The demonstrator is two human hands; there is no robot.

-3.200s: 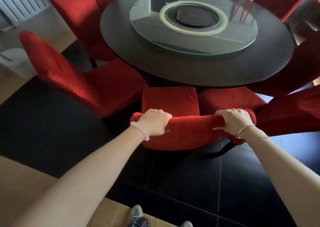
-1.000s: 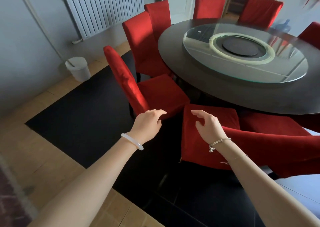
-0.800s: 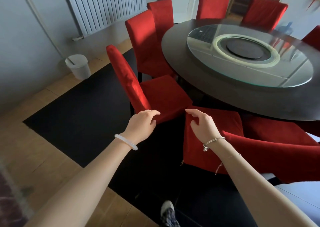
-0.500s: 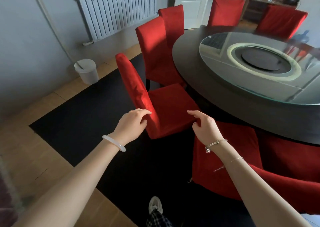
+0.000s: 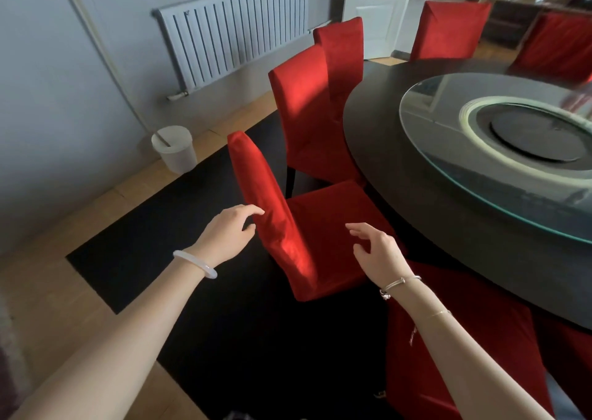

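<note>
Wooden floor [image 5: 48,298] with a patch of black tiles [image 5: 153,234], where a red chair [image 5: 323,224] stands beside a round dark table [image 5: 381,138]; a white bin [image 5: 174,152] stands on the wood, far left.

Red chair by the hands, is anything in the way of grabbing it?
Nothing visible is. The left hand is right at the backrest of the red chair, and the right hand hovers open by its seat.
</note>
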